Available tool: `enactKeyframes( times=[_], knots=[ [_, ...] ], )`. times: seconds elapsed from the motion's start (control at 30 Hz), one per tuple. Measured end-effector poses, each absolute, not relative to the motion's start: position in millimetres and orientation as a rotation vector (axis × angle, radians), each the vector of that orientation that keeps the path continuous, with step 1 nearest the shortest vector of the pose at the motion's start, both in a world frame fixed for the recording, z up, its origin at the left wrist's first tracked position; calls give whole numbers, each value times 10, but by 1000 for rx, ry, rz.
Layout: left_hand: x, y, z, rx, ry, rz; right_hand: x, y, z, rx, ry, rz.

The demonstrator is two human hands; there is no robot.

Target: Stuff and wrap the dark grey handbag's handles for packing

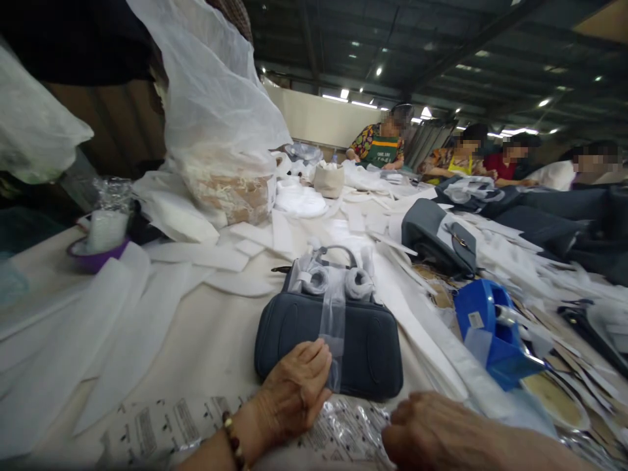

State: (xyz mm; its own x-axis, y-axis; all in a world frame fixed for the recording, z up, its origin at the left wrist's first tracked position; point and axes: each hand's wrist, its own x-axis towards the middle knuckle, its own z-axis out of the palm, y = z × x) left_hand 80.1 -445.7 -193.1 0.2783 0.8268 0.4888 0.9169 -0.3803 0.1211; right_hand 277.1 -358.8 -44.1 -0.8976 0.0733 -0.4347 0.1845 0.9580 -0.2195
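A dark blue handbag (284, 333) lies on the table in front of me. A translucent wrapping strip (333, 320) runs down its middle, and rolled white padding (314, 280) covers the hardware near its handle. My left hand (297, 386) lies on the bag's lower front, fingers stretched close together, fingertips at the strip. To the right of the bag's near corner is my right hand (426, 432), its fingers curled in; what they hold, if anything, is hidden. Under both hands a printed clear plastic bag (161, 425) is spread along the near edge.
White foam sheets (118, 320) cover much of the left. A blue tape dispenser (490, 333) stands at right, with another dark bag (436, 239) behind it. A purple bowl (98, 255) and a plastic-wrapped carton (235, 190) sit at left. Several people work across the table.
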Motion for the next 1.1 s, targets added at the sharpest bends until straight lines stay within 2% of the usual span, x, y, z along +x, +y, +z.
enactKeyframes(
  times=[0.17, 0.43, 1.1],
  knots=[
    [825, -4455, -1963, -2364, -1652, -759, 2099, -3288, -630, 98, 2670, -27],
    [806, -4459, -1907, -2306, -1616, -776, 1794, -2991, -876, 57, 2706, 128],
    [835, -4465, -1922, -2350, -1679, -799, 1531, -2602, -853, 225, 2687, -76]
  ],
)
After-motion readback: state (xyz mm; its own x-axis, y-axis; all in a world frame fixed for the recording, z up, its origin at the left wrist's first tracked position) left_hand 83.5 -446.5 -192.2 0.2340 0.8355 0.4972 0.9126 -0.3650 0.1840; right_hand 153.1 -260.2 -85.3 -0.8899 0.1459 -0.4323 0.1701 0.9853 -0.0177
